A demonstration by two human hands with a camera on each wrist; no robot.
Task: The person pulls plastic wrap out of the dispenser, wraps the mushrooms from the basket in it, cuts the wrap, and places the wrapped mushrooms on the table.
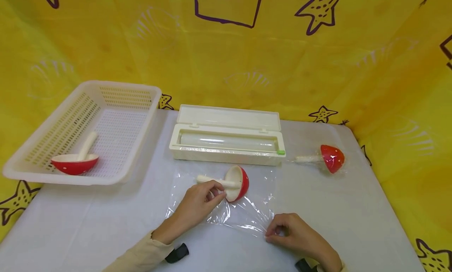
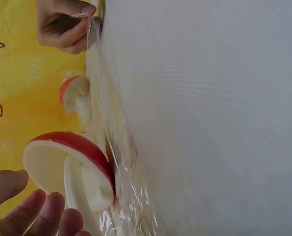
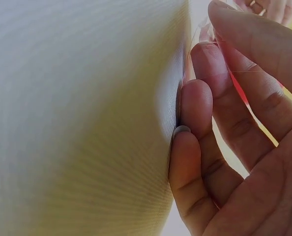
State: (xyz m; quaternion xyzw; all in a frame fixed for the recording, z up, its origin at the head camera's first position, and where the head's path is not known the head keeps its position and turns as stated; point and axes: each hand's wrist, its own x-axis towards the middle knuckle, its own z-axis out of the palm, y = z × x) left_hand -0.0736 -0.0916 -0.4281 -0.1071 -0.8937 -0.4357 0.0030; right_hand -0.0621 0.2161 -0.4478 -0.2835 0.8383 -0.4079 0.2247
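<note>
A red ladle (image 1: 242, 184) with white inside and a white handle lies on a sheet of cling film (image 1: 259, 209) in front of the dispenser box. My left hand (image 1: 202, 199) is just at the ladle's bowl and handle; in the left wrist view its fingers (image 2: 51, 209) are spread and relaxed, with nothing pinched between them. My right hand (image 1: 294, 233) pinches the film's near right corner between thumb and fingertips, drawing creases across the sheet. In the right wrist view the thumb (image 3: 254, 34) presses the clear film against the index finger.
Behind the ladle stands an open cream cling film box (image 1: 226, 158) with a roll (image 1: 227, 141) inside. A white basket (image 1: 121, 176) at left holds another red ladle (image 1: 75, 166). To the right lies a wrapped ladle (image 1: 332, 158). A yellow patterned cloth (image 1: 219, 56) hangs behind the table.
</note>
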